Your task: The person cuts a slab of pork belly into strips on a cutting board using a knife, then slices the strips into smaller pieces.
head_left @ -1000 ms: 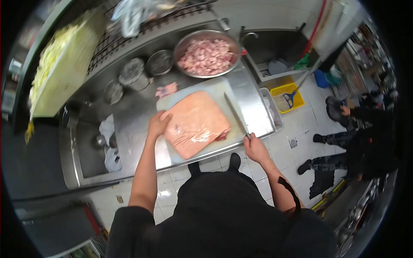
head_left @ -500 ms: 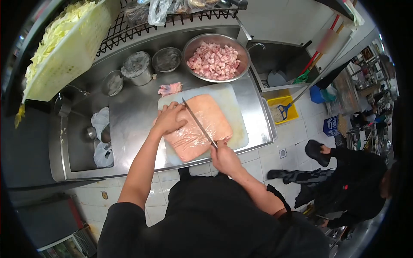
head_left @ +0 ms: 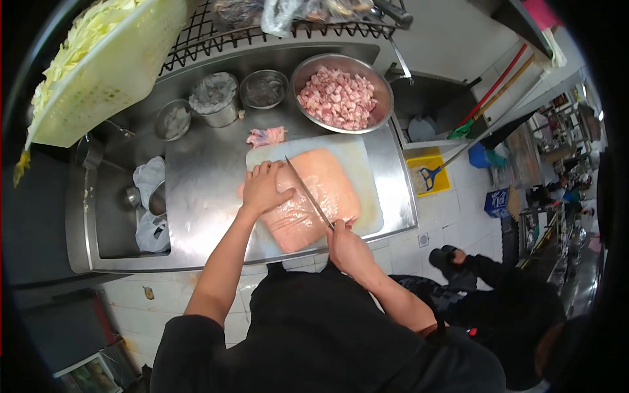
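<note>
A large pale pink slab of pork (head_left: 327, 180), skin side up, lies on a white cutting board (head_left: 368, 196). My left hand (head_left: 265, 188) rests on the slab's left part with fingers spread and thumb out to the right. In my right hand (head_left: 349, 249) is the handle of a long knife (head_left: 308, 192), fingers wrapped round it at the slab's near right edge. Its blade runs diagonally across the slab, the tip at the far edge just right of my left fingers. A small meat scrap (head_left: 266, 136) sits beyond the board.
Diced meat fills a steel bowl (head_left: 386, 98) at the back right. Smaller metal containers (head_left: 216, 108) line the back of the steel counter (head_left: 203, 209). A sink (head_left: 118, 226) is at left, under a basket of shredded cabbage (head_left: 105, 85). Another person (head_left: 504, 308) stands close at my right.
The view has shifted slightly. Hands and knife keep nearly the same place on the slab. The other person has come nearer to my right side.
</note>
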A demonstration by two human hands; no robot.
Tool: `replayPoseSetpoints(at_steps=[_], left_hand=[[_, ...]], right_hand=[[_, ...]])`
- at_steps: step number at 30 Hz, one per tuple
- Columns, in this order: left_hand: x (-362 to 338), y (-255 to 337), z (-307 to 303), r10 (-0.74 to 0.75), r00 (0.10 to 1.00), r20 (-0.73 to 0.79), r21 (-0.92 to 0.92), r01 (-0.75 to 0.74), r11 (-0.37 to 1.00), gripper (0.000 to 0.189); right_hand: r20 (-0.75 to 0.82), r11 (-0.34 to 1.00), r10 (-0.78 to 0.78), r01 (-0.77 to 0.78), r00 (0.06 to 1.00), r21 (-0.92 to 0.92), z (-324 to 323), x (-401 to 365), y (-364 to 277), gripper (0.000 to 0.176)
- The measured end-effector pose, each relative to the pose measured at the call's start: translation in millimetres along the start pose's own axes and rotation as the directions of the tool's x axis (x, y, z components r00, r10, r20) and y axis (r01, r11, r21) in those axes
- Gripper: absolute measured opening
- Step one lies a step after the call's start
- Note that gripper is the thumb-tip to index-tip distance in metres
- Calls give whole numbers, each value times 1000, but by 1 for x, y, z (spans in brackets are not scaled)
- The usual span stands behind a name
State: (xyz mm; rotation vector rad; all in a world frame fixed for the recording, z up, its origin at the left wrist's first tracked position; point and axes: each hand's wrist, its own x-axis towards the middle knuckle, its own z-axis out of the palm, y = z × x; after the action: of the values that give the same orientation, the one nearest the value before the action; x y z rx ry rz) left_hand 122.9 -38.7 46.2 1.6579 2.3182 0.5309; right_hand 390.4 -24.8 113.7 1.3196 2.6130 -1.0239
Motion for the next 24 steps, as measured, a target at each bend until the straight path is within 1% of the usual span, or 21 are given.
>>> replayPoseSetpoints(at_steps=[1,2,3,4,6,7,9,11,12,13,14,15,16,17,18,19,20,21,22,24], left_hand=[[1,0,0,-31,999,8,-8,31,999,77],[0,-1,1,-62,998,24,-16,62,998,81],[1,0,-1,-66,997,29,-26,66,997,81],[2,4,-4,-83,995,61,-20,85,996,83],[3,5,-7,-105,990,99,-27,108,994,85],[4,4,-8,-88,987,131,-34,93,995,85],[4,0,-2,-57,984,167,-62,68,996,85],[-3,-6,10,-1,1000,-12,-97,0,995,79],[-4,-7,10,11,1000,-15,-108,-12,994,79],[-3,-6,10,6,1000,-24,-85,-8,996,76],[-3,-6,10,-7,999,-31,-65,5,998,72],[-6,-7,11,2,1000,-27,-76,-4,997,72],[-7,-9,11,21,998,-64,-74,-26,997,68],[-4,-9,13,35,994,-102,-73,-43,996,64],[-3,-11,15,44,994,-95,-85,-53,995,64],[-6,-15,19,66,988,-136,-73,-76,994,61],[-4,-14,23,89,978,-190,-65,-103,993,59],[-4,-11,24,98,976,-194,-85,-116,990,59],[-5,-11,23,98,973,-207,-94,-120,988,58],[-3,-14,25,93,971,-222,-67,-110,992,57]], right_hand=[[-1,1000,-3,3,1000,-16,-4,5,-3,28],[14,998,37,-36,999,-47,-6,8,-8,28],[32,994,82,-79,996,-77,-6,9,-13,29],[44,993,90,-86,995,-86,-8,11,-19,29],[11,997,22,-21,1000,-71,-17,25,-30,29],[16,996,28,-27,999,-84,-13,42,-30,29],[-53,989,-124,120,991,-83,4,81,-23,29],[-26,988,-111,107,993,-114,7,108,-33,30],[-13,987,-107,105,994,-121,7,115,-37,31],[-31,987,-92,87,995,-132,1,103,-34,31],[4,989,-62,62,998,-133,-8,76,-26,33],[44,991,-33,38,998,-129,-13,52,-23,35],[36,991,-21,25,999,-134,-18,38,-24,35],[69,990,51,-41,996,-132,-23,26,-25,36],[105,985,127,-114,986,-128,-25,17,-26,37],[98,982,156,-144,983,-123,-11,28,-25,37],[80,984,124,-113,989,-138,7,59,-18,37],[68,984,83,-71,994,-162,8,74,-16,38],[58,981,87,-75,995,-178,2,67,-12,38],[96,985,47,-30,994,-171,-3,50,-13,37]])
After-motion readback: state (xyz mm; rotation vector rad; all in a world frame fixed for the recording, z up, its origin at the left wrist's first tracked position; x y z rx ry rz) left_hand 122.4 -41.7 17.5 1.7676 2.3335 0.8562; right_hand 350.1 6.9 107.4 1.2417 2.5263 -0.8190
